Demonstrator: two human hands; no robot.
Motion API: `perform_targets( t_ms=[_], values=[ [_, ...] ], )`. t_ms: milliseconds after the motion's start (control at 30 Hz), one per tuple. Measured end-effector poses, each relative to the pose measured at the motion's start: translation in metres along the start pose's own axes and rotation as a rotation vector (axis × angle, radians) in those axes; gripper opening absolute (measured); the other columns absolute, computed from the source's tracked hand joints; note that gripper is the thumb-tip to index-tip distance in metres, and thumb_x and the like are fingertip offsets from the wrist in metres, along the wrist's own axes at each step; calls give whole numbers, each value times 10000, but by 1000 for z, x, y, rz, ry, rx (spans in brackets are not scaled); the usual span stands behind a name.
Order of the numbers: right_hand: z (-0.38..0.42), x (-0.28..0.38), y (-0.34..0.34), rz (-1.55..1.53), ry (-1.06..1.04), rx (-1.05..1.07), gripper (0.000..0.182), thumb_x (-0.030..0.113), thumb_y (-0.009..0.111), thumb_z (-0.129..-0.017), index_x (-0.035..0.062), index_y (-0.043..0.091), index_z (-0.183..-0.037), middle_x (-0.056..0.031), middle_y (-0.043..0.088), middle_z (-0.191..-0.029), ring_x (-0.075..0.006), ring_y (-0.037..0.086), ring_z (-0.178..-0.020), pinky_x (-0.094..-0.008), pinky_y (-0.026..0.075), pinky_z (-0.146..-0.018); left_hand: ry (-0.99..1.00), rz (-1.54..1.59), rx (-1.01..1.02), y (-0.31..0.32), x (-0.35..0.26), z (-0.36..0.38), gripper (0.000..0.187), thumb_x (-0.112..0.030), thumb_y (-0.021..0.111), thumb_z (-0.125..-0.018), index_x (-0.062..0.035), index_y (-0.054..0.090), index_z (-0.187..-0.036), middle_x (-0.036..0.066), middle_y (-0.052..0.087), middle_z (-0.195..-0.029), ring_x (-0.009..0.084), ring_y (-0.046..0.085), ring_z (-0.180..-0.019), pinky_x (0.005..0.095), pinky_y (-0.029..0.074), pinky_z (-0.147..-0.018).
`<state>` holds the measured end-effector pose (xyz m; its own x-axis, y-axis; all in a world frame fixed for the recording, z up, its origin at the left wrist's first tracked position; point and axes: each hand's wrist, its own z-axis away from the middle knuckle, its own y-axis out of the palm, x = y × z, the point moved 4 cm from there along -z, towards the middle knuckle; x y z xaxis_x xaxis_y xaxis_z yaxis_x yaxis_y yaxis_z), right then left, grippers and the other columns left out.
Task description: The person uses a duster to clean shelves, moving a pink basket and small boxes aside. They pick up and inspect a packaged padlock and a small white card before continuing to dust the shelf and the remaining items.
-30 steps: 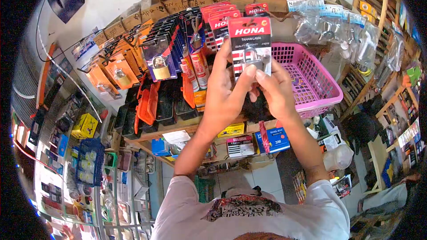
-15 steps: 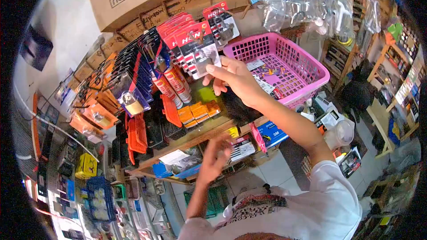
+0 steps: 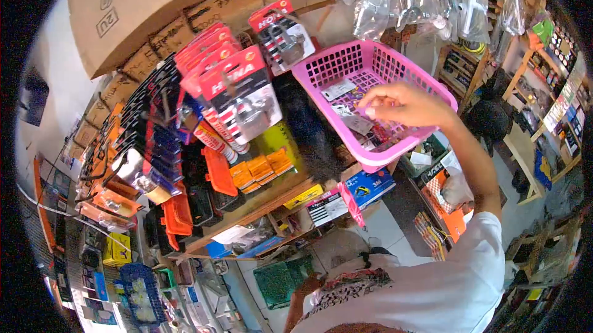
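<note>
My right hand (image 3: 411, 106) is over the pink plastic basket (image 3: 377, 161), fingers loosely curled with a gap to the thumb and nothing visible between them. Below its fingertips lie small carded packs (image 3: 353, 120) inside the basket. To the left hang red-and-white HONA blister packs (image 3: 242, 101) in a row, each with a grey metal piece under clear plastic. Another such pack (image 3: 283, 38) hangs behind them. My left hand (image 3: 314, 283) is low beside the white shirt, dark and mostly hidden, its fingers not discernible.
Orange packs (image 3: 260, 169) and red-capped tubes stand on the wooden shelf's edge. Carded padlocks (image 3: 145, 178) hang at left. Clear bags (image 3: 411, 3) hang behind the basket. A large cardboard box (image 3: 130, 9) is above. Below the basket sits a blue 3M box (image 3: 369, 185).
My right hand has let go of the front HONA pack and moved right over the basket. My left hand has dropped toward my body. The view has shifted, bringing the packs closer.
</note>
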<state>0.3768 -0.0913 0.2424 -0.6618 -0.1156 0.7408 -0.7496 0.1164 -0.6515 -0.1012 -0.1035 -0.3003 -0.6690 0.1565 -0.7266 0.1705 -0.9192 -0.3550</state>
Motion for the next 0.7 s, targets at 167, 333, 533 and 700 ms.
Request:
perform_targets(
  t_ms=[167,333,533,700],
  values=[
    [-33,-54,-35,423,18,197,370,362,606,-921,69,635,-1146,-119,672,-870,-242,645,-813,-385,500,-733,14,-55,-138,-22,-29,-32,449,-334,539,-975,9,494,-1262,120,631,-961,280,622,-843,408,503,-771],
    [-70,-103,-18,804,47,388,424,460,612,-864,104,675,-1085,-177,690,-968,-368,659,-903,-486,504,-789,-96,81,-226,-31,-75,-55,386,-317,559,-971,-15,524,-1209,118,630,-847,282,620,-792,411,500,-794],
    [-98,-123,45,830,32,534,582,532,583,-865,55,561,-1197,-219,682,-970,-398,652,-951,-490,508,-826,62,37,-409,19,-98,-75,291,-277,549,-989,-71,540,-1194,101,602,-771,249,589,-765,381,476,-857],
    [-115,-142,76,825,89,528,892,595,566,-838,-58,274,-1371,-263,669,-1012,-398,640,-1003,-487,506,-854,110,-109,-402,67,-75,-74,293,-240,554,-979,-71,540,-1217,101,607,-779,255,593,-813,386,471,-873]
  ],
)
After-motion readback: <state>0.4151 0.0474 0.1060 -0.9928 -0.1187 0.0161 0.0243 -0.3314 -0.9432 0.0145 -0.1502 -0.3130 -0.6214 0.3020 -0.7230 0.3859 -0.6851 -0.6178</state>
